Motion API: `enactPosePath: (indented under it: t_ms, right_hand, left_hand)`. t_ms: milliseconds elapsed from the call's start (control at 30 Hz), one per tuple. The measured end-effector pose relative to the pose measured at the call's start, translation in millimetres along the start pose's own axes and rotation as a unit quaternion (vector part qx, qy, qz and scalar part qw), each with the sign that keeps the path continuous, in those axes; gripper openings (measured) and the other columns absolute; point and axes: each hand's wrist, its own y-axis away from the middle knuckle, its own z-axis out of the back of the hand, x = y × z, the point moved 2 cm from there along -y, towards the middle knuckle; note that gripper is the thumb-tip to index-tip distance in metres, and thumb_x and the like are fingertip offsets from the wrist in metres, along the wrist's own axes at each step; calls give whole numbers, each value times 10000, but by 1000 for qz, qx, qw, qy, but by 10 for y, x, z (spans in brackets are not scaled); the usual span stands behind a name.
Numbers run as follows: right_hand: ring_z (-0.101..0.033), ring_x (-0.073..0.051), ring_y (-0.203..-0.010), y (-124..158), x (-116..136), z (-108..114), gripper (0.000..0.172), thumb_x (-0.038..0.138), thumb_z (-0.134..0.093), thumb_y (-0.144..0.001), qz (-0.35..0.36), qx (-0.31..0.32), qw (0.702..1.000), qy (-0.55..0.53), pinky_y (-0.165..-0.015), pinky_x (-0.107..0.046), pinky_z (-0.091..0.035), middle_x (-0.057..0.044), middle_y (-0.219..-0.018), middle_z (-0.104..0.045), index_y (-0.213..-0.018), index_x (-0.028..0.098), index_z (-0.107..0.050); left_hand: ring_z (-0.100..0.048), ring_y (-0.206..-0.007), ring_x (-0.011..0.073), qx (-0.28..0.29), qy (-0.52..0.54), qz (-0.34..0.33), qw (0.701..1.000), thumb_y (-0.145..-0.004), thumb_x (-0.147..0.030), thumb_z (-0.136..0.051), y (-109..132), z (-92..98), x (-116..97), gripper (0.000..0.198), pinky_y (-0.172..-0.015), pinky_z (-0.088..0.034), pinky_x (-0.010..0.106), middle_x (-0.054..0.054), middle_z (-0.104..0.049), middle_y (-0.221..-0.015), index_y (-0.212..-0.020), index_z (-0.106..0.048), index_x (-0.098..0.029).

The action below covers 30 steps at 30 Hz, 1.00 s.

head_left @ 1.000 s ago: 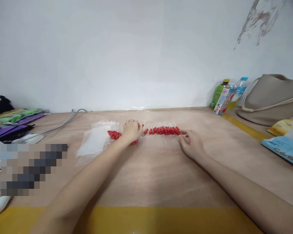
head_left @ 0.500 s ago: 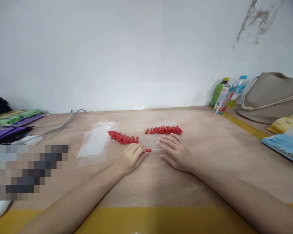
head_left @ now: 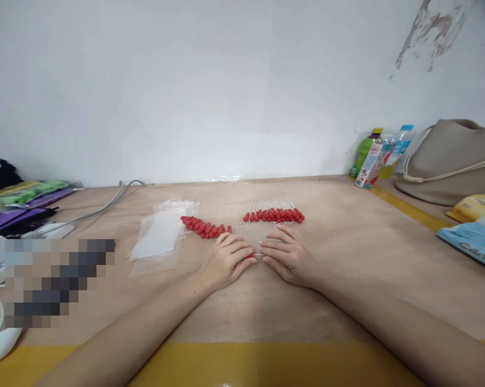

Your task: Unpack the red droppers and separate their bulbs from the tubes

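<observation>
My left hand point(head_left: 231, 262) is closed, with a red rubber bulb point(head_left: 250, 256) showing under its fingertips. The bulb sits on the end of a thin glass dropper lying crosswise between my hands, mostly covered by fingers. On its other side my right hand point(head_left: 287, 257) has its thumb and fingers closed around the tube end, though its grip is partly hidden. Just beyond lies a row of clear glass tubes point(head_left: 245, 234). Loose red bulbs point(head_left: 205, 228) are heaped left of the tubes. Droppers with red bulbs point(head_left: 275, 215) lie side by side behind them, tubes pointing to the wall.
Clear zip bags point(head_left: 156, 236) lie left of the bulbs. Further left are a grey cable point(head_left: 105, 207) and packaged cloth items point(head_left: 28, 201). Drink bottles point(head_left: 371, 158), a grey drawstring bag point(head_left: 452, 161) and a blue packet point(head_left: 472, 244) stand or lie on the right.
My left hand has shifted right and now covers most of the red bulb. The gap between my hands has narrowed, and less of the dropper shows. The view has shifted slightly.
</observation>
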Motion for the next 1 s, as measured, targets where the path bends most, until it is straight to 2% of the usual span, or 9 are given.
enactPosePath:
  t_ms: [100, 267, 433, 867, 1000]
  right_hand:
    - [-557, -199, -997, 3, -9, -41, 223, 259, -496, -835, -2, 5, 1000, -10, -975, -478, -342, -47, -977, -664, -1012, 185, -609]
    - [-546, -171, -1042, 6, 0, -74, 219, 189, -461, -850, 20, 8, 999, -46, -1000, -443, -353, -36, -937, -675, -1026, 179, -591]
    - [-568, -154, -1013, 7, 34, -48, 196, 159, -462, -844, 43, 3, 997, -69, -995, -387, -390, -59, -933, -672, -986, 151, -596]
    - [-518, -165, -1090, 90, 27, 3, 275, 120, -460, -834, 65, 0, 996, -68, -1011, -407, -374, -64, -991, -657, -1086, 165, -557]
    - [-487, -175, -1126, 164, -56, 75, 299, 97, -441, -831, 67, -6, 996, -65, -1011, -418, -359, -75, -1050, -633, -1103, 152, -552]
  left_hand:
    - [-542, -896, 160, 1, 4, 0, 1000, -819, -288, -522, -1, -1, -9, 155, -816, -375, 336, 27, -663, -896, -910, -606, -194]
    - [-537, -908, 160, 7, 0, -6, 1000, -824, -267, -509, -2, 6, -34, 144, -832, -371, 342, 18, -662, -924, -905, -609, -203]
    - [-535, -938, 174, 28, -12, -23, 999, -835, -230, -481, -3, 25, -54, 140, -895, -333, 382, 19, -667, -930, -884, -606, -193]
    - [-539, -949, 185, 38, -20, -38, 998, -840, -227, -462, 3, 75, -91, 146, -927, -294, 417, 12, -676, -902, -848, -605, -200]
    - [-538, -934, 180, 27, -24, -37, 999, -839, -196, -461, 62, 121, -20, 139, -926, -301, 416, 7, -675, -887, -845, -599, -198]
